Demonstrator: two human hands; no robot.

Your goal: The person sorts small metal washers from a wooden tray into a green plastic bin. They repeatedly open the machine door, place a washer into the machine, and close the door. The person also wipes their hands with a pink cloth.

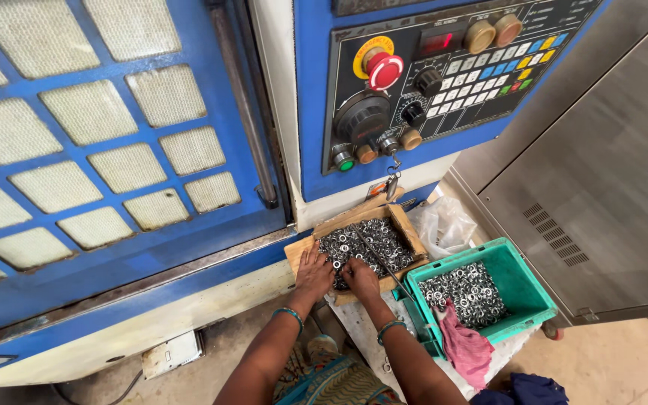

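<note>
Blue machine guard [114,150] with mesh panels, steel cabinet [601,172], beige floor [609,367].

control panel [444,75] cut off at top, key markings too small, fingers [339,264] half-buried among metal rings [358,244]

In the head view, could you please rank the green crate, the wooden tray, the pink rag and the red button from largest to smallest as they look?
1. Green crate
2. Wooden tray, close to the crate; it lies farther from the camera and the hands cover part of it, so these two are unsure.
3. Pink rag
4. Red button
</note>
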